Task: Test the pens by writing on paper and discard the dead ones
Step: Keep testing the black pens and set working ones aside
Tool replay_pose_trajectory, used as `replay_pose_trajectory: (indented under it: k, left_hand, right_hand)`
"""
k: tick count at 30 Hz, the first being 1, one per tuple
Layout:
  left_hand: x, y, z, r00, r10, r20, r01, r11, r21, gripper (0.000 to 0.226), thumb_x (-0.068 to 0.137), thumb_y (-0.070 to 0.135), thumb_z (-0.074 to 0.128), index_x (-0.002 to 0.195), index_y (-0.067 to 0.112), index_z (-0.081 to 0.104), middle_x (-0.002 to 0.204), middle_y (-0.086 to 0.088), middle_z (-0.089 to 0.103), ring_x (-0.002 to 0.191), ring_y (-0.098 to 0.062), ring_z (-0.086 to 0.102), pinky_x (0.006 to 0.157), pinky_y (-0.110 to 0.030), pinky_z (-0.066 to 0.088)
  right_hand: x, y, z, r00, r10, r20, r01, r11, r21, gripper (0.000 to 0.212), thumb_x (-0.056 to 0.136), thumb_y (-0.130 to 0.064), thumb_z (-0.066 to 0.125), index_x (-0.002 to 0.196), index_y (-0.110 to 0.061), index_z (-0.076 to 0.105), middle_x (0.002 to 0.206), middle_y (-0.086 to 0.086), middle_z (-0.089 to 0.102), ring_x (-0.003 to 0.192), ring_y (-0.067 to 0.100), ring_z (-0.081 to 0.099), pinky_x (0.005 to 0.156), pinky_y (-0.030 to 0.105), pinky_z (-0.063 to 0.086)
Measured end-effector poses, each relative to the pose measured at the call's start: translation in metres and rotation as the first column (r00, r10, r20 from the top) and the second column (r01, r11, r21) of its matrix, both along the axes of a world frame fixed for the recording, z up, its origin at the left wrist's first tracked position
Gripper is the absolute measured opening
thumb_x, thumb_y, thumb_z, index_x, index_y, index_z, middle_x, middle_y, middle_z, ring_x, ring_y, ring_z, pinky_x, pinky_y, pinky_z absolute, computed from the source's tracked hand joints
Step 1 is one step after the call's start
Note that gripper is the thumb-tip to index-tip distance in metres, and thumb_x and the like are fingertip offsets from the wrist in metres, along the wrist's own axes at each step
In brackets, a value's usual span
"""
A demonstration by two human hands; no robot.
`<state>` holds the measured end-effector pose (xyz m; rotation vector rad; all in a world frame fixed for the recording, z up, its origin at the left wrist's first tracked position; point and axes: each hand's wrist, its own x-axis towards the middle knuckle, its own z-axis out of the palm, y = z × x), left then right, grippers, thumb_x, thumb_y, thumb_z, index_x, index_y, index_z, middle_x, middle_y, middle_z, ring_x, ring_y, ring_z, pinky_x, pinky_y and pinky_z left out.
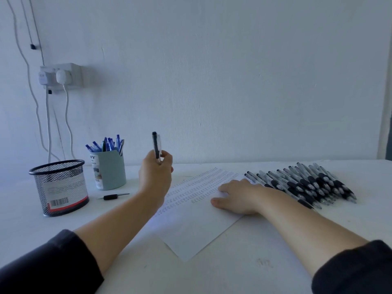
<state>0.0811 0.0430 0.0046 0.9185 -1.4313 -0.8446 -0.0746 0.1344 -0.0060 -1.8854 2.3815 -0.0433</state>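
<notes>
Both hands are out over the white tabletop (244,262), well apart, dark sleeves pushed back from the forearms. Her or his right hand (237,195) lies flat with straight fingers pressing down on the white sheet of paper (191,228), which sits at an angle and carries rows of small scribbled test marks across its far half. Up off the table, the left hand (156,171) has its fingers curled round a black-and-clear ballpoint pen (156,146), held upright with its top end poking above the fingertips, clear of the paper.

Just beside the right wrist, to the right of the sheet, a big heap of black-gripped clear pens (307,182) lies fanned on the table. Over on the left stands a black wire-mesh cup (60,187) with a barcode label, and near it a loose black pen part (113,196) lies flat. Behind that, a pale blue-grey plastic pen holder (110,170) stands full of blue pens (106,144). Farther back, a white wall socket (61,76) has plugs and cables hanging down.
</notes>
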Motion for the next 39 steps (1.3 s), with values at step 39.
replay_pose_trajectory:
  k: [39]
  left_hand:
    - [-0.013, 0.022, -0.009, 0.96, -0.277, -0.043, 0.28, 0.955, 0.096, 0.031, 0.094, 0.016, 0.058, 0.12, 0.015, 0.041, 0.08, 0.0, 0.073, 0.072, -0.014, 0.068, 0.072, -0.031, 0.045]
  right_hand:
    - [0.015, -0.003, 0.006, 0.961, 0.199, 0.194, -0.041, 0.793, -0.607, 0.017, 0.098, -0.024, 0.049, 0.111, -0.018, 0.057, 0.086, -0.009, 0.058, 0.09, 0.02, 0.056, 0.082, 0.031, 0.037]
